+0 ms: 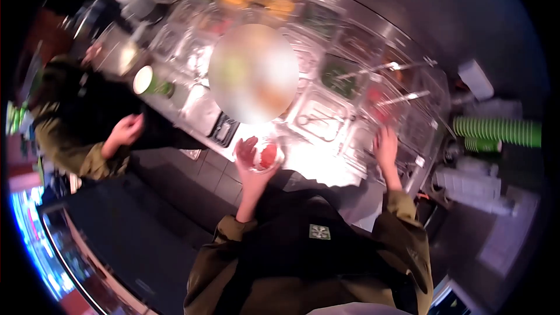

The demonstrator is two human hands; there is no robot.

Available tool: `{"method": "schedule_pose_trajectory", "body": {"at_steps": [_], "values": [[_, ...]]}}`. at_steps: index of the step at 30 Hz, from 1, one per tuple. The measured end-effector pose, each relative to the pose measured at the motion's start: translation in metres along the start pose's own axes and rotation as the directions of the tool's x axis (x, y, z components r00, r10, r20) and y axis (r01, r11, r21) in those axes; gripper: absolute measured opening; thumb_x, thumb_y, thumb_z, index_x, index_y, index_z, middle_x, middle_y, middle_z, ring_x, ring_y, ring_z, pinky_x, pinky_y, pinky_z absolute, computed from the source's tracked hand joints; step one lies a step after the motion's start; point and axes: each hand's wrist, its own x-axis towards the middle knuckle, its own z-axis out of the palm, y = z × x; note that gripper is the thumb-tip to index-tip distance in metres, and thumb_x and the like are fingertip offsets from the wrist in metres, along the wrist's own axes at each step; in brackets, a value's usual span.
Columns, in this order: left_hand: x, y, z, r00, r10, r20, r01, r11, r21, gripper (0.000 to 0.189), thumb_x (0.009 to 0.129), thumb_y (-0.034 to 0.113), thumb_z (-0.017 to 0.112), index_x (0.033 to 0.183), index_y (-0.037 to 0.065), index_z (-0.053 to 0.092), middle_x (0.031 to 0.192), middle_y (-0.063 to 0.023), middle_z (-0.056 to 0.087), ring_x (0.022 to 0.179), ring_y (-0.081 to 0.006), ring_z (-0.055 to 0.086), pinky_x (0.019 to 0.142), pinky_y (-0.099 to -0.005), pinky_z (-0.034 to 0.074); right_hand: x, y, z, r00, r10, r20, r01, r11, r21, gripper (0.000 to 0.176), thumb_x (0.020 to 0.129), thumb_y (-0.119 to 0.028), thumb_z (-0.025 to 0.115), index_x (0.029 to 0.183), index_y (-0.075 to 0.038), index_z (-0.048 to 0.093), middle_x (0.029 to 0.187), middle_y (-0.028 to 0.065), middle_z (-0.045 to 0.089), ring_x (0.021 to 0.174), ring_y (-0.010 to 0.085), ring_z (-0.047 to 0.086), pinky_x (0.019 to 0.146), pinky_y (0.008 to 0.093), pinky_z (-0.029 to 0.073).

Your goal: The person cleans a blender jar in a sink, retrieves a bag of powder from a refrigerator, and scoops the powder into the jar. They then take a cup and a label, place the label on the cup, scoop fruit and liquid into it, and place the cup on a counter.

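Along the steel prep counter (pixel 318 163) there's a long run of clear ingredient bins (pixel 335 79) with greens, yellows and some red stuff in them. It's all a bit smeared, so I won't guess at the contents.

Off to the left a co-worker in olive sleeves and a dark apron stands at the same counter, with one hand (pixel 125 131) hanging loosely curled and holding nothing I can see. A green cup (pixel 146 80) sits on the counter near them. Over on the far right, a stack of green cups (pixel 496 131) lies on its side.

Now the small stuff. There's a small cup (pixel 267 156) with something red in it, right at the near edge of the counter and just in front of the bins. The person's left hand (pixel 252 157) is wrapped around it from the left side, fingers curled on the wall and thumb underneath — a proper grip.

The right hand (pixel 386 149) is well apart from the cup, up by the bins on the right. Its fingers are stretched out fairly flat and it's holding nothing. Can't tell if it's actually pressing down.
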Motion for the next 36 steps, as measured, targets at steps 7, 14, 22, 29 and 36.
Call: {"method": "schedule_pose_trajectory", "body": {"at_steps": [7,14,22,29,36], "values": [[-0.029,-0.002,-0.020,0.999,0.003,0.043,-0.002,1.000,-0.015,0.097,0.054,0.004,0.081,0.129,0.004,0.020,0.125,-0.0156,0.039,0.117,-0.0250,0.042,0.098,-0.0387,0.036,-0.081,-0.029,0.011,0.981,0.098,0.168,-0.099,0.995,-0.005,0.041,0.073,-0.008,0.058,0.112,-0.001,0.048,0.112,0.0176,0.048,0.104,0.0353,0.046,0.089,0.0408,0.038],[-0.064,0.005,-0.058,0.994,0.014,0.113,-0.016,1.000,0.010,0.099,0.051,0.009,0.085,0.128,0.003,0.023,0.125,-0.0147,0.041,0.118,-0.0240,0.042,0.099,-0.0370,0.035,-0.087,-0.015,0.031,0.979,0.094,0.179,-0.086,0.995,-0.053,0.055,0.073,-0.010,0.058,0.125,-0.002,0.041,0.126,0.0157,0.044,0.113,0.0340,0.042,0.095,0.0415,0.034],[-0.091,0.012,-0.110,0.972,0.069,0.226,-0.081,0.996,0.046,0.101,0.049,0.015,0.087,0.127,0.003,0.025,0.124,-0.0133,0.042,0.115,-0.0235,0.045,0.096,-0.0369,0.038,-0.105,-0.012,0.040,0.963,0.142,0.230,-0.098,0.976,-0.193,0.057,0.074,-0.015,0.057,0.128,-0.007,0.039,0.132,0.0106,0.041,0.118,0.0271,0.041,0.099,0.0445,0.030],[-0.129,0.009,-0.198,0.918,0.089,0.386,-0.161,0.974,0.157,0.099,0.049,0.016,0.087,0.127,0.003,0.028,0.125,-0.0124,0.038,0.116,-0.0253,0.041,0.097,-0.0379,0.037,-0.116,-0.040,0.030,0.918,0.385,0.096,-0.380,0.923,-0.062,0.041,0.077,-0.009,0.051,0.118,-0.010,0.051,0.119,0.0126,0.052,0.112,0.0285,0.048,0.094,0.0425,0.037],[-0.166,0.020,-0.263,0.922,-0.005,0.387,-0.134,0.934,0.331,0.099,0.048,0.010,0.085,0.127,0.002,0.027,0.124,-0.0150,0.043,0.115,-0.0262,0.043,0.096,-0.0381,0.038,-0.068,-0.031,0.038,0.952,0.304,0.035,-0.276,0.903,-0.329,0.028,0.073,-0.008,0.053,0.099,-0.012,0.061,0.099,0.0072,0.059,0.100,0.0246,0.053,0.083,0.0414,0.041]]}}
